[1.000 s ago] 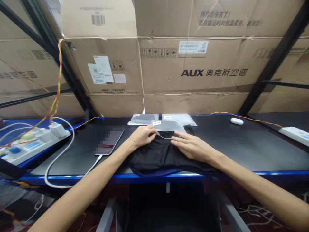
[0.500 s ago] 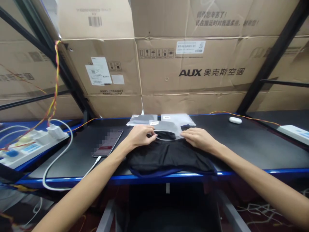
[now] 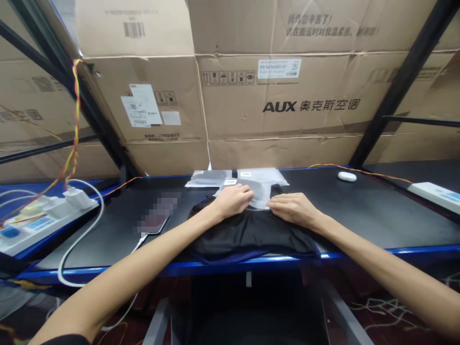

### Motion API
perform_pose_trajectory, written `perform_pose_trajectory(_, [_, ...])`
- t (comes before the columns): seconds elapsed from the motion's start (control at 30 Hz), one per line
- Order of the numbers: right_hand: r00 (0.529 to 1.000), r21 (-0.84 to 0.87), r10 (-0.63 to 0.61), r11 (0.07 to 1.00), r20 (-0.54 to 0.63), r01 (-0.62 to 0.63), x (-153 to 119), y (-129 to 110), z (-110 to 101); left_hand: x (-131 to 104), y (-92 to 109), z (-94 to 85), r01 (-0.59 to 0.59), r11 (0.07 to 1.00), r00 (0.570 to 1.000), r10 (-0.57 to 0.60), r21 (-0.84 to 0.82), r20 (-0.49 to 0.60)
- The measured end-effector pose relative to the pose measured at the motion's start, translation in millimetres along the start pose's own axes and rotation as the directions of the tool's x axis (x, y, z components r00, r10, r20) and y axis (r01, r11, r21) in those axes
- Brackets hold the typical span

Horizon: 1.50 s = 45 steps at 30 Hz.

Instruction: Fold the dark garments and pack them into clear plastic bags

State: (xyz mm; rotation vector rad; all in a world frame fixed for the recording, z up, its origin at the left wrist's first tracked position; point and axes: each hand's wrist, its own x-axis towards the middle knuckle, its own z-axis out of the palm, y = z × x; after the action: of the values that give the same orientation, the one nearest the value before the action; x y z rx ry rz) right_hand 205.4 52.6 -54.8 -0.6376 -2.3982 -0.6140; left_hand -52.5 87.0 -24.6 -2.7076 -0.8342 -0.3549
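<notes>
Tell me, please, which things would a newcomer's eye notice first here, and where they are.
Probably the brown cardboard behind the table, with its bold black AUX lettering. Then the left hand and the right hand, at a translucent bag over black cloth in the middle. A white power strip sits at the far left.

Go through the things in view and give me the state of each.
Front frosted bag: right corner pinched, mouth unclear
Left hand: fingers curled at the bag, grip unclear
Right hand: pinching the bag's edge
Black cloth: lying wrinkled
Back two bags: lying flat, labelled
Phone: lying flat, cable attached
White case: apparently closed
Left power strip: plugs inserted
Right power strip: partly out of frame
</notes>
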Motion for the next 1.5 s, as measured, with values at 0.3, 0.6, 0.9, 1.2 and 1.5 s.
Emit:
perform_pose_trajectory(0.3, [0.998,-0.048,0.063,0.997,0.025,-0.062,4,-6,1,-4,10,-2.5,-0.115,0.990,0.991,0.109,-0.079,-0.074])
perform_pose_trajectory(0.6, [0.995,-0.011,0.089,0.996,0.035,-0.089,6,-11,3,-8,33,9.6,-0.066,0.998,0.979,0.061,-0.018,-0.193])
perform_pose_trajectory(0.9, [0.996,0.067,0.078,0.994,0.052,-0.082,1,-9,0,-12,25,2.9,-0.186,0.959,0.962,0.222,0.213,-0.156])
perform_pose_trajectory(1.2, [0.998,0.079,0.056,0.995,-0.001,-0.056,-14,6,-8,-51,-32,-20.9,-0.044,0.953,0.992,0.078,0.298,-0.103])
perform_pose_trajectory(1.5, [0.990,0.106,0.137,0.985,0.027,-0.139,-18,1,-6,-60,-33,-25.6,0.150,0.979,0.986,-0.138,0.137,-0.096])
